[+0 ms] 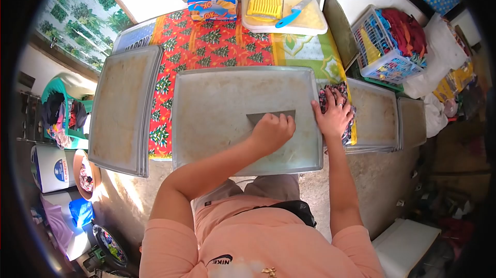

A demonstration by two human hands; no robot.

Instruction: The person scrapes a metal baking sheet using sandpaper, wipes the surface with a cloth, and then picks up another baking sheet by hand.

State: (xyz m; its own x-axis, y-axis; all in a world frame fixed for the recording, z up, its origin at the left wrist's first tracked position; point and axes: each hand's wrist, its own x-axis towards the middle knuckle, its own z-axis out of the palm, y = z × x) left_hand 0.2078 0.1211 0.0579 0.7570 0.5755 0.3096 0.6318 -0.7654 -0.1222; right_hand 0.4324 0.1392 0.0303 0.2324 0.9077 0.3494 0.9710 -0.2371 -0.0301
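Several stacked trays (pixel 123 112) are lying at far left, beside the red-patterned covering of the table (pixel 227 53). Centre: a single tray (pixel 217 102) is lying flat, its near edge apparently overhanging; heavy pressing there could be tipping it, I judge. Left hand (pixel 274 134): the grip is holding a flat metal scraper (pixel 258 117) over the tray's right half; blade contact, cannot tell. Too steep an angle could be gouging the surface. Right hand (pixel 333 118): fingers are spreading over a dark cloth (pixel 324 100) just beside the right rim. Weak bracing there could be letting the tray slide. More trays (pixel 374 112) are lying further right.
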